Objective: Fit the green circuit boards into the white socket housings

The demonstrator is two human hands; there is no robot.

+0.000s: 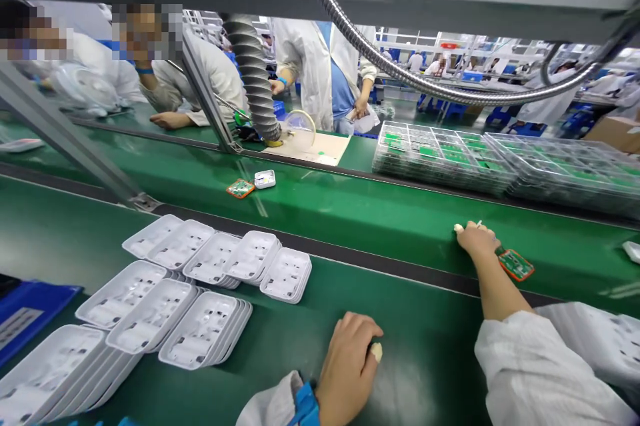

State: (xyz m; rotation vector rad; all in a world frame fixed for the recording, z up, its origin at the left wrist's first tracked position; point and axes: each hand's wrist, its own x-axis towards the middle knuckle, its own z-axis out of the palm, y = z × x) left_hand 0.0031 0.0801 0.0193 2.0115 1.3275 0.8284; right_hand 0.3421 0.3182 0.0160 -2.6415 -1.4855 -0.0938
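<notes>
My left hand (350, 363) is low over the green table, a pale finger cot on its thumb, fingers loosely bent and apart from the thumb, holding nothing visible. A blue band circles that wrist. Farther out, my right hand (479, 239) reaches over the green conveyor belt (390, 219). Its thumb, also in a pale cot, sticks out left; the other fingers are partly hidden. Right beside this hand lies a green circuit board with an orange rim (517, 265); whether they touch is unclear. Left of my left hand stand stacks of white plastic shells (205, 329).
More white shells (595, 339) sit beneath my right forearm. On the belt are another orange-rimmed board (241, 188) and a small white case (265, 179). Clear trays of boards (445, 156) stand behind it. A metal hose (425, 83) hangs above. Co-workers (325, 73) are across.
</notes>
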